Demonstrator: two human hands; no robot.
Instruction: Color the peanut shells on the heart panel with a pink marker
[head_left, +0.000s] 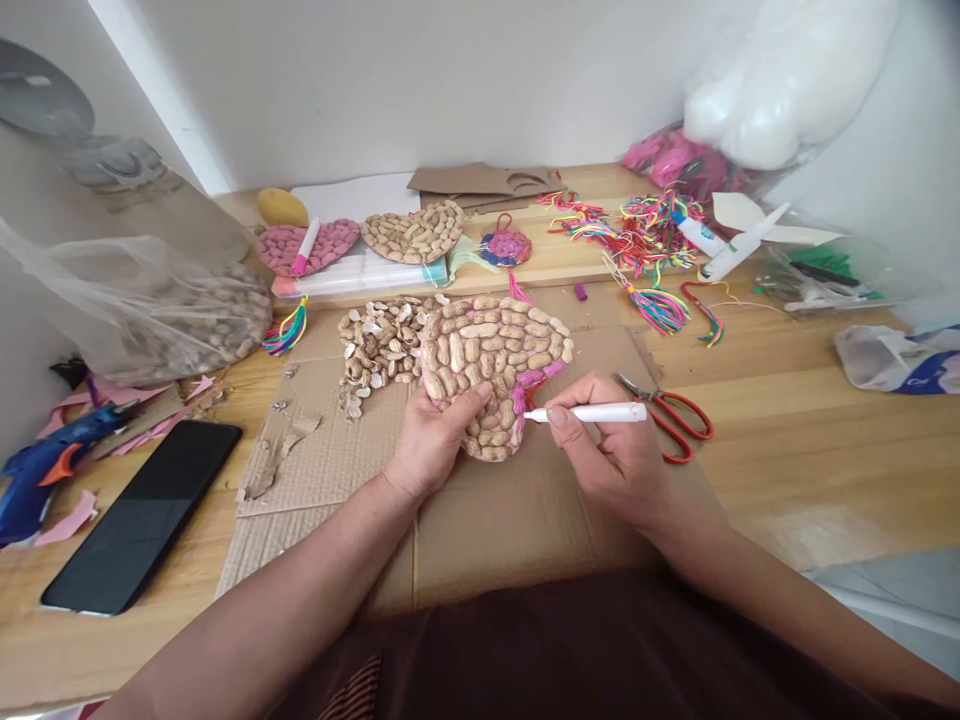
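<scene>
My left hand (pixel 441 437) grips the lower left edge of a heart-shaped plaque covered in peanut shells (pixel 491 352), its thumb pressed on the shells. Most shells are plain tan; several along the notch on the right are coloured pink. My right hand (pixel 611 455) is closed round a white marker (pixel 600 412), whose tip touches or nearly touches the pink shells at the notch. A purple-pink marker cap (pixel 580 291) lies beyond the plaque. Flat cardboard (pixel 495 530) lies under both hands. Right of my right hand are red-handled scissors (pixel 679 420).
Loose broken peanut shells (pixel 379 345) are piled left of the plaque. Behind stand a pink peanut heart (pixel 330 245) and a plain one (pixel 412 232). Colourful tassels (pixel 637 235) and glue bottles (pixel 742 245) are at right. A phone (pixel 142 515), glue gun (pixel 56 470) and bag of peanuts (pixel 195 310) occupy the left.
</scene>
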